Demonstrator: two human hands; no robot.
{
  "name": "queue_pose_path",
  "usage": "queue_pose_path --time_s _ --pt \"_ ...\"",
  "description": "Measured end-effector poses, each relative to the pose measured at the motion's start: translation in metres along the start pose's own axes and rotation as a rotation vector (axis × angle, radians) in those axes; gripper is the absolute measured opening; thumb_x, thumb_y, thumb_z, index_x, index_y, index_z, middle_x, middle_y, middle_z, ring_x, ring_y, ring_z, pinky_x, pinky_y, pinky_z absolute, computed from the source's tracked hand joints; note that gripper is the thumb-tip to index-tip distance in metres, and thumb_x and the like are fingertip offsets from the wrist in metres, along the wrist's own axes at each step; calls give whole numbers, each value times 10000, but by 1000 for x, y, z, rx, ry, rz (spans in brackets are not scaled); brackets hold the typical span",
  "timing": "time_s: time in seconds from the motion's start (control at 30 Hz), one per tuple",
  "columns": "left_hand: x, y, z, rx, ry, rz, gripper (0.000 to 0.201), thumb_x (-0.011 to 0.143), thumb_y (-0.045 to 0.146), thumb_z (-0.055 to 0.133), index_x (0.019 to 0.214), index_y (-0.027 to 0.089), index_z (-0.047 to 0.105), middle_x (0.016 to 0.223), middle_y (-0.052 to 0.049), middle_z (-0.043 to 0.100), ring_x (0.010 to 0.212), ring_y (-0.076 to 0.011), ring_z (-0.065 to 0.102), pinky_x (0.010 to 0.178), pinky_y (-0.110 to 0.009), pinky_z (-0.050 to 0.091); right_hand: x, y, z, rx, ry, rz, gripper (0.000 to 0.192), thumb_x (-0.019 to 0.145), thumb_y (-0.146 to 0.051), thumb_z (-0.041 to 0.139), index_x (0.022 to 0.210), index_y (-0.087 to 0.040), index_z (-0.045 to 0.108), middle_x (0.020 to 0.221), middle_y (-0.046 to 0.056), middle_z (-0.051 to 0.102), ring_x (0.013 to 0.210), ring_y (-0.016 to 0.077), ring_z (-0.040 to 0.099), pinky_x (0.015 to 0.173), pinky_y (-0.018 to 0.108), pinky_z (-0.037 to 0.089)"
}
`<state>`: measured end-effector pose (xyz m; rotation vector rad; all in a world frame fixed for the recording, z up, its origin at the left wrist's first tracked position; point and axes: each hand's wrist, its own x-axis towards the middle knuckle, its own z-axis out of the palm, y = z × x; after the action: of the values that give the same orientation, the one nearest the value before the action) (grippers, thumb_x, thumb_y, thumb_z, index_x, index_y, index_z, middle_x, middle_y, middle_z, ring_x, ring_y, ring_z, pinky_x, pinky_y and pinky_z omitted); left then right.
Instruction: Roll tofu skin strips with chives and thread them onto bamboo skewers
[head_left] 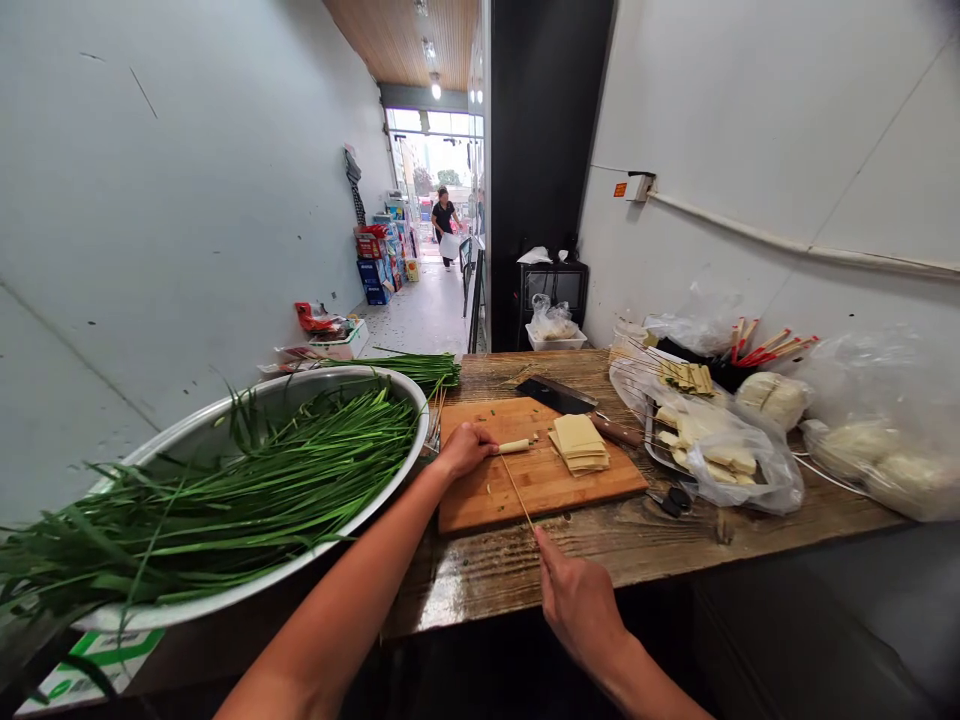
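So the left hand (463, 449) is pinching a little pale roll (514, 446), looks like a rolled-up sheet of tofu skin, cream coloured and short, lying sideways on the wooden cutting board (480, 500). The roll is sticking out from the fingertips toward 3 o'clock, with the fingers pressed together around its left end. The right hand (577, 600) is gripping the near end of a thin bamboo skewer (517, 492), fingers closed on it at the tabletop (675, 535) edge; the stick is running up toward 11 o'clock and its tip is sitting right at the roll, can't tell if it's in yet.

Just at 3 o'clock of the roll a stack of flat square sheets (579, 442) is sitting on the board, and a cleaver (559, 396) is lying behind it. At 9 o'clock a big metal basin (405, 395) is holding green chives (247, 480).
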<state>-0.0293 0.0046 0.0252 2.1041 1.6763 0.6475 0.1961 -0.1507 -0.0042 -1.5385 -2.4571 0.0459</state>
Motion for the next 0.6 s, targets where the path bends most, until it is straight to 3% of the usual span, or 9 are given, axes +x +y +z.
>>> queue_pose_path --time_s 0.27,0.6 --pt "0 0 -1 -18 -11 -7 155 740 214 605 795 148 734 783 -42 700 706 -137 590 671 -222 418 7 -23 -13 -91 -130 13 532 775 -66 457 1307 -65 451 642 116 678 546 203 641 495 246 433" --pt "1 0 -2 1 -23 -6 155 741 200 593 786 151 733 777 -40 696 710 -134 588 696 -224 426 13 -35 -21 -124 -204 19 563 775 -53 442 1336 -37 399 686 156 678 597 224 657 516 270 445"
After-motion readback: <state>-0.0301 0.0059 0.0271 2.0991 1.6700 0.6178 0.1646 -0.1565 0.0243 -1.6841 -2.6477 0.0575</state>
